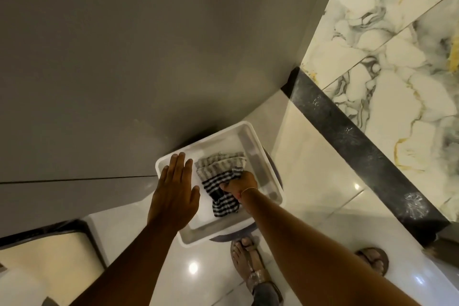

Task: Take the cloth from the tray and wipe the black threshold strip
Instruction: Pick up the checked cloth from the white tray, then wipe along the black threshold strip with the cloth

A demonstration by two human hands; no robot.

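A white tray sits on a low stand on the floor, close to the grey wall. Inside it lies a striped cloth, grey-and-white at the far end, black-and-white near me. My right hand is closed on the cloth's dark striped part inside the tray. Over the tray's left rim hovers my left hand, flat, fingers spread, holding nothing. The black threshold strip runs diagonally across the floor to the right of the tray, with whitish smudges on it.
A grey wall fills the upper left. Marble-patterned tiles lie beyond the strip. My sandalled feet stand on the glossy cream floor just below the tray. A dark-framed cream object sits at lower left.
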